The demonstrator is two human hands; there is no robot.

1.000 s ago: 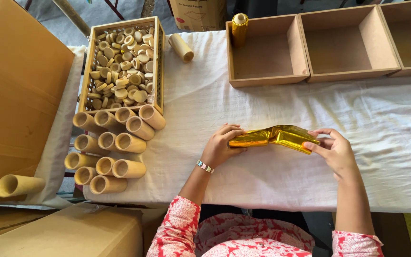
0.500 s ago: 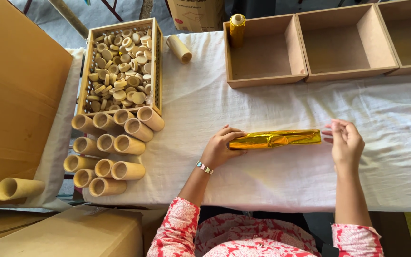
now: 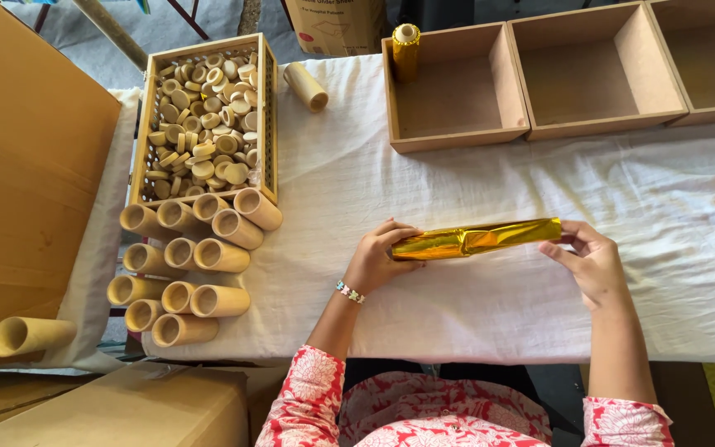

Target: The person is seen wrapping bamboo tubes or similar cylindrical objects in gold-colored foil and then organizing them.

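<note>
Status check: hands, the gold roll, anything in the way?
Left hand and right hand grip the gold roll by its ends. Roll level over the white cloth. Nothing blocking.

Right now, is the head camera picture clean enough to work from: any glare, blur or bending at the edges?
Head view: even, soft light with faint shadows; bright glints on the gold foil roll held between the left hand and right hand; sharp throughout, no motion blur; the wooden trays lean outward toward the top edge, a wide-lens effect.

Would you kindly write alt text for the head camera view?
Two hands, left and right, hold a gold foil-wrapped tube by its ends over a white tablecloth. Bare cardboard tubes lie stacked at left beside a crate of wooden caps.
</note>
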